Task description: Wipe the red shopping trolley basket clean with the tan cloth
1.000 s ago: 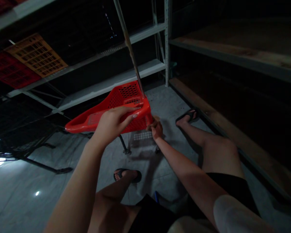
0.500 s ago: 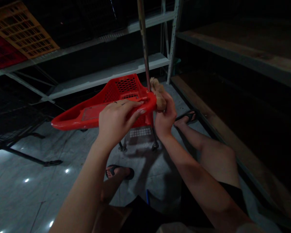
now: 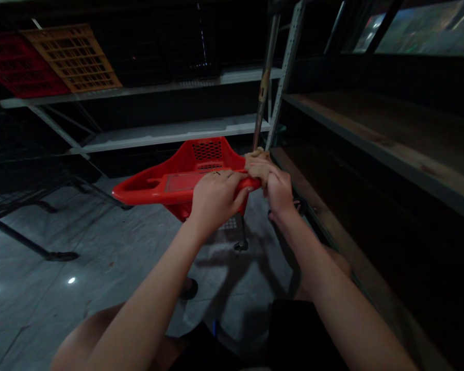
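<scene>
Our left hand (image 3: 213,200) grips the red handle (image 3: 149,197); our right hand (image 3: 280,189), clutching a cloth (image 3: 256,165), should hug the handle's right corner.

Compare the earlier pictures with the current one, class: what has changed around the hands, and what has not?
The right hand has moved up with the tan cloth, from below the corner of the red cart handle to over its right end. Nothing was visibly let go. The left hand stays on the handle.
</scene>
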`<act>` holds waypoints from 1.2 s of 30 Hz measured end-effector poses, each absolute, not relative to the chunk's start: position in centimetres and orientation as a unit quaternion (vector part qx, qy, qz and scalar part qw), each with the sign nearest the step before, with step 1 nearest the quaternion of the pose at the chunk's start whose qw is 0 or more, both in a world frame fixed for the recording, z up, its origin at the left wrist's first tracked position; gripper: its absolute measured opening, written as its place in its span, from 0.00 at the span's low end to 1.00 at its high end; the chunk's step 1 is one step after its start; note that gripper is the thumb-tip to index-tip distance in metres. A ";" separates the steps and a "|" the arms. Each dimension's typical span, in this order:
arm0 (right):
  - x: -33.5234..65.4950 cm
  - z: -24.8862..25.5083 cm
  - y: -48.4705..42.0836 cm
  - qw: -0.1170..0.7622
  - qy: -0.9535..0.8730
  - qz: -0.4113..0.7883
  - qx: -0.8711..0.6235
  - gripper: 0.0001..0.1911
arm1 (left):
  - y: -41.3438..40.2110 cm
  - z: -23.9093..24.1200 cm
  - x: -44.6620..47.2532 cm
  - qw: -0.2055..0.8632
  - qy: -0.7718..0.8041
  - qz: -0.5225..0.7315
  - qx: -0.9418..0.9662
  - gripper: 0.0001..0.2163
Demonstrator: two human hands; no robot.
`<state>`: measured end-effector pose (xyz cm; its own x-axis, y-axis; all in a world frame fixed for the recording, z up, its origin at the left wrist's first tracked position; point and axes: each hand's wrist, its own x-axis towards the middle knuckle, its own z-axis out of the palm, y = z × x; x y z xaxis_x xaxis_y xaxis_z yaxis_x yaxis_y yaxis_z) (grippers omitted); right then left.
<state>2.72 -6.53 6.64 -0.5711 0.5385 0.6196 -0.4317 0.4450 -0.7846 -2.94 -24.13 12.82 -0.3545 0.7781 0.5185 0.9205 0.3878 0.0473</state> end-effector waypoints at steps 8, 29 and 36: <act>1.7 6.9 -4.8 0.391 -0.644 0.646 -0.124 0.14 | -24.2 12.5 -3.6 0.210 -0.805 -0.171 -0.528 0.17; 7.9 13.7 -12.2 0.382 -0.702 0.600 -0.034 0.29 | -25.4 13.5 -0.4 0.209 -0.757 -0.333 -0.522 0.31; 3.4 12.9 -6.6 0.387 -0.735 0.548 -0.100 0.15 | -29.0 13.9 -2.7 0.222 -0.826 -0.397 -0.333 0.23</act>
